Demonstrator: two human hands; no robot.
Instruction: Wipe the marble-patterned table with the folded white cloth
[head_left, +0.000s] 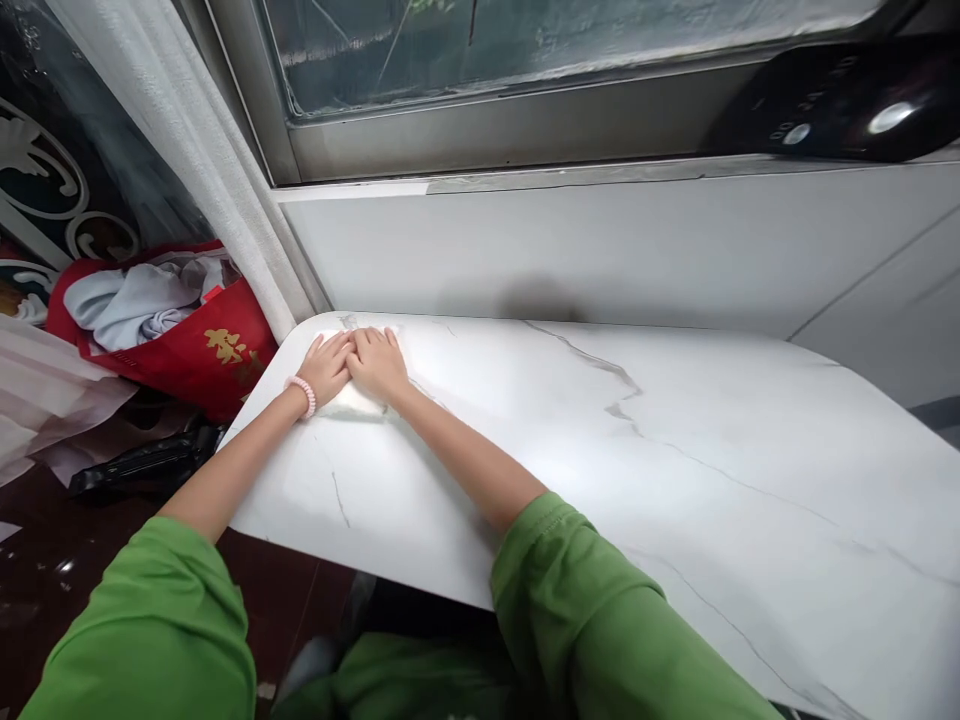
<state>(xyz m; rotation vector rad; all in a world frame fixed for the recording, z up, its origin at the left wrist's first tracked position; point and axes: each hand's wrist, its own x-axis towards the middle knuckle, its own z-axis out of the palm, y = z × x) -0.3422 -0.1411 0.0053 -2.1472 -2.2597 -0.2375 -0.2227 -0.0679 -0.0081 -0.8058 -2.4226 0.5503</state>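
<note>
Hands [324,367] [381,362] flat, side by side, pressing white cloth [352,400], marble table [600,450]

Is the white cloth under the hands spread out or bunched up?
Bunched up: the white cloth shows as a small wad under the left hand and right hand.

Under the hands lies a white cloth [352,402] on a white table [675,470] veined with thin grey lines like marble. The sleeves [592,600] are bright green, and a pink coiled band [304,394] rings the left wrist. Left of the hands, a red bag [217,360] bears gold characters and holds pale blue fabric [139,305].
</note>
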